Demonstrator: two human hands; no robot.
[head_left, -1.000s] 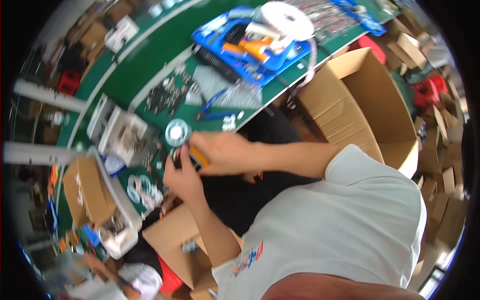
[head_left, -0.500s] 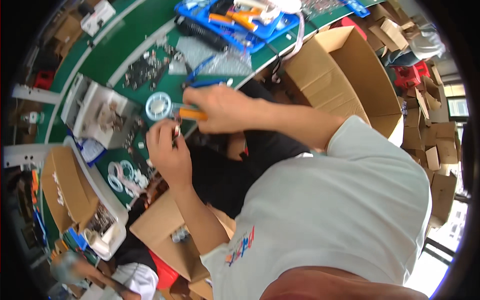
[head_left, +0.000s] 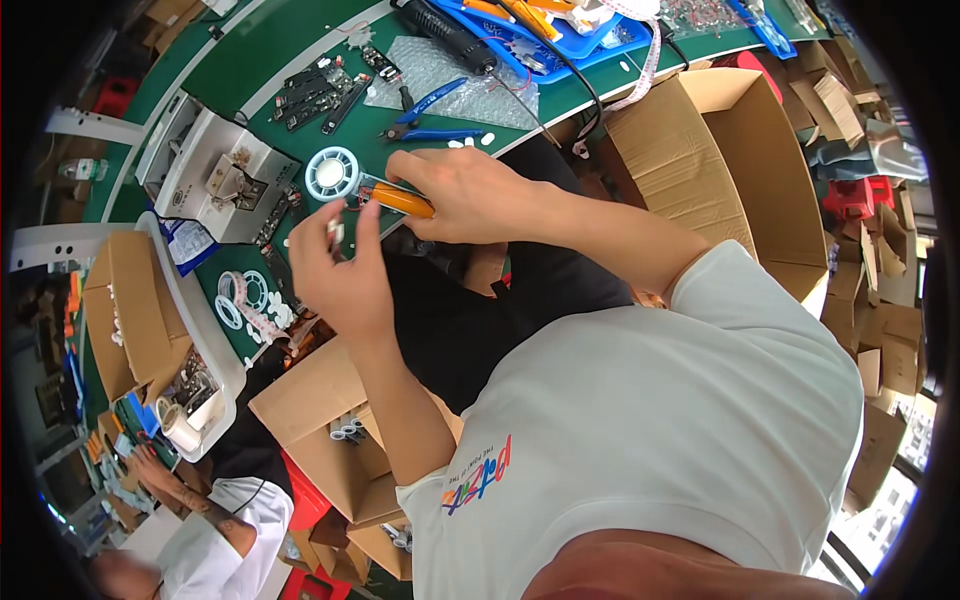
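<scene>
My right hand (head_left: 460,195) is closed around an orange cylinder that looks like a battery (head_left: 403,199). Thin wires show at the cylinder's end, beside a round pale-blue ring-shaped part (head_left: 332,174) with a white centre. My left hand (head_left: 340,270) is just below that part, thumb and fingers curled around a small white piece (head_left: 335,232) whose kind I cannot make out. Beyond my right hand, blue-handled cutters (head_left: 425,108) lie on the green table, with a second blue-handled tool (head_left: 445,134) close by.
A grey-white machine (head_left: 225,180) stands left of my hands. Several dark circuit boards (head_left: 320,95), bubble wrap (head_left: 450,70) and a blue tray (head_left: 560,65) lie farther back. Open cardboard boxes (head_left: 680,150) flank me. Rolls of tape (head_left: 245,300) lie left. Another person's arm (head_left: 190,500) shows lower left.
The view has shifted slightly. My left thumb and fingers have spread a little, away from the orange cylinder. My right hand keeps its grip on it.
</scene>
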